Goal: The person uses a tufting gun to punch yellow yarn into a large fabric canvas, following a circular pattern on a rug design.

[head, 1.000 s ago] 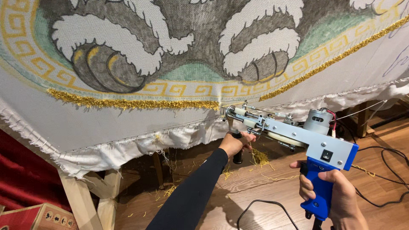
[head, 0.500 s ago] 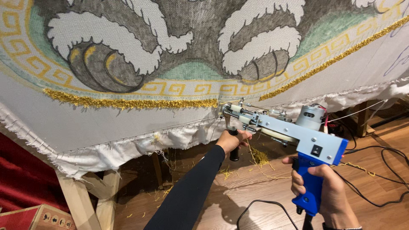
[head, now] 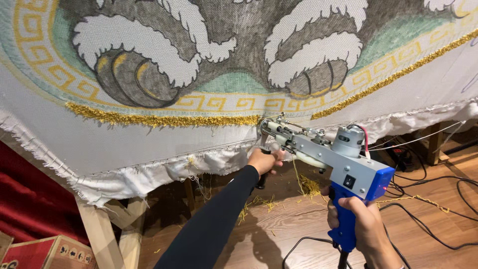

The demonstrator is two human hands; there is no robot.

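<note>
A grey and blue tufting gun (head: pixel 332 158) points its needle tip at the stretched white cloth (head: pixel 149 139), right where the gold tufted line (head: pixel 164 120) breaks. My right hand (head: pixel 366 229) grips the gun's blue rear handle. My left hand (head: pixel 265 162), in a black sleeve, is closed around the black front handle under the gun's nose. The cloth carries a drawn design of grey and white paws with a gold key-pattern border.
A wooden frame leg (head: pixel 107 234) stands at lower left beside a red box (head: pixel 47 253). Black cables (head: pixel 428 204) and gold yarn scraps (head: pixel 308 187) lie on the wooden floor. A thin yarn strand (head: pixel 418 140) runs off to the right.
The gun has moved left along the gold line, and both hands have shifted left with it. Its tip stays against the cloth.
</note>
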